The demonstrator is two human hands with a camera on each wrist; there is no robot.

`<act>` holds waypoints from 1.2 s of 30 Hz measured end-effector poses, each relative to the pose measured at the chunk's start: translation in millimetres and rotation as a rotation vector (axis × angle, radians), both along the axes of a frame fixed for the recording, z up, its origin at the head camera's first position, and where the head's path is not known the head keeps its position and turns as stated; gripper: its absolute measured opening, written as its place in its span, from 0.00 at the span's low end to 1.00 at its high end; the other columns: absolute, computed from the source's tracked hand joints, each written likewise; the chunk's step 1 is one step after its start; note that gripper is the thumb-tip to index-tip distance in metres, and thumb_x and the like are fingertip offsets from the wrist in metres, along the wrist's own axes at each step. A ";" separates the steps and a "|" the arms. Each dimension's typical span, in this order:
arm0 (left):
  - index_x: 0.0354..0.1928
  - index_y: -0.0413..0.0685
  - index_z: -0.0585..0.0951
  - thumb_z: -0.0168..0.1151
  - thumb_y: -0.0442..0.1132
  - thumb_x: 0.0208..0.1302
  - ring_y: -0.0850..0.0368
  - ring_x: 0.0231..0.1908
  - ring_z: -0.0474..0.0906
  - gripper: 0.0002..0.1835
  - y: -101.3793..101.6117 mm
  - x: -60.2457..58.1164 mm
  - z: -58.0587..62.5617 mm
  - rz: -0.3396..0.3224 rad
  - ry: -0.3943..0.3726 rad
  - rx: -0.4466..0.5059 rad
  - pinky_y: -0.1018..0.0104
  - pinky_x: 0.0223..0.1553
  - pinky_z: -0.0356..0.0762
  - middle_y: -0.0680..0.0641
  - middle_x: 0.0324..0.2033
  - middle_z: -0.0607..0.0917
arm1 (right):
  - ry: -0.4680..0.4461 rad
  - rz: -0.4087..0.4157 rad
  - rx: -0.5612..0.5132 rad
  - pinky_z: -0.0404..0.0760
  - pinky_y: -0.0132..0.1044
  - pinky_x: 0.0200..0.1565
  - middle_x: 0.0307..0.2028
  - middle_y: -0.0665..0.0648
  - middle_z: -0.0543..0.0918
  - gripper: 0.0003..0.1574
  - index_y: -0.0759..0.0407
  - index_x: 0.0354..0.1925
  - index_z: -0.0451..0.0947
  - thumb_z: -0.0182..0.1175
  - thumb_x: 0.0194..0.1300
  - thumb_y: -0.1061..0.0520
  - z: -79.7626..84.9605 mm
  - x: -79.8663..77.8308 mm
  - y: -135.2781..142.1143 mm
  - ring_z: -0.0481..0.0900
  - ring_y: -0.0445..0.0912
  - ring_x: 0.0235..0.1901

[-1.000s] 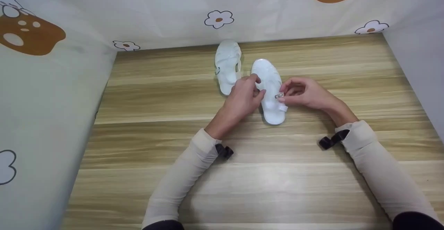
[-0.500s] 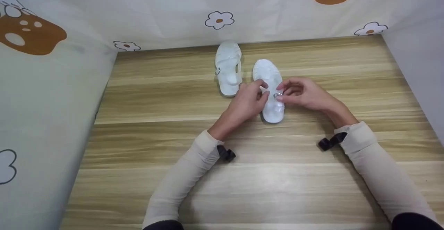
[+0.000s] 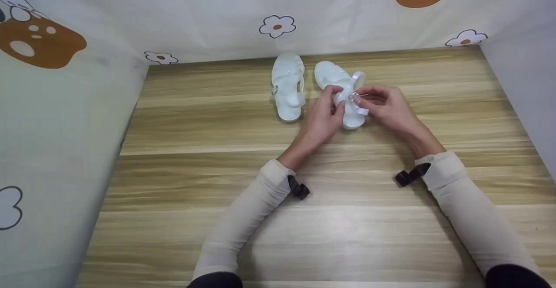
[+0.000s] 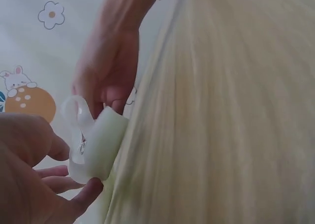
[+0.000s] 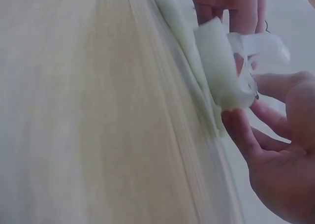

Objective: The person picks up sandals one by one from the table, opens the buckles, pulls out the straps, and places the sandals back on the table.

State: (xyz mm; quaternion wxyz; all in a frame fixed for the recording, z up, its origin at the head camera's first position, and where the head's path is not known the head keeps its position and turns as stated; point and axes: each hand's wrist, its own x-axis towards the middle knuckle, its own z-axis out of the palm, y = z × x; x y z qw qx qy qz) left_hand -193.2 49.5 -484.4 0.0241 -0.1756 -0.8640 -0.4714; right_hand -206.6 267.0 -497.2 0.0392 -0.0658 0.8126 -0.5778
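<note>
A white jelly sandal (image 3: 331, 71) is between my two hands in the head view, its toe pointing up and left. My left hand (image 3: 322, 116) holds its left side between thumb and fingers. From the other side my right hand (image 3: 393, 107) pinches the edge around the shiny silver buckle (image 3: 353, 97). A loose strap loop (image 3: 358, 79) sticks up above the right fingers. Both wrist views show the heel end of the sandal (image 4: 104, 143) raised, with fingers on each side. The second white sandal (image 3: 287, 77) lies flat to the left, toe towards the back wall.
A wood-grain surface (image 3: 208, 183) spreads under the hands. At its back rises a cream sheet (image 3: 217, 14) printed with flowers and brown shapes. More pale sheeting bounds the left and right sides. Black straps (image 3: 299, 188) circle both sleeve cuffs.
The right-hand sandal has shifted up and slightly right and tilted, its strap loop now standing out. My left hand has moved up and right with it; my right hand has risen a little.
</note>
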 end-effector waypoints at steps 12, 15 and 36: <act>0.66 0.45 0.78 0.60 0.34 0.79 0.65 0.26 0.70 0.17 4.5 -4.4 -7.1 0.055 0.007 0.025 0.72 0.29 0.64 0.54 0.25 0.74 | 0.032 -0.054 -0.033 0.86 0.25 0.50 0.47 0.54 0.93 0.20 0.68 0.56 0.86 0.73 0.72 0.56 -6.6 -2.9 1.0 0.90 0.37 0.46; 0.66 0.46 0.79 0.60 0.34 0.79 0.64 0.25 0.67 0.17 4.7 -5.6 -7.6 0.061 0.021 0.026 0.70 0.30 0.63 0.53 0.25 0.73 | 0.027 -0.068 -0.046 0.86 0.26 0.49 0.47 0.53 0.93 0.21 0.68 0.56 0.86 0.73 0.72 0.56 -6.6 -2.6 0.6 0.90 0.36 0.46; 0.65 0.45 0.79 0.57 0.29 0.79 0.66 0.25 0.68 0.17 9.5 -25.8 -17.9 0.084 -0.067 0.163 0.74 0.30 0.67 0.55 0.25 0.75 | 0.002 -0.106 -0.047 0.85 0.25 0.51 0.52 0.53 0.89 0.21 0.63 0.56 0.86 0.73 0.73 0.51 -11.9 -16.1 -6.9 0.88 0.37 0.51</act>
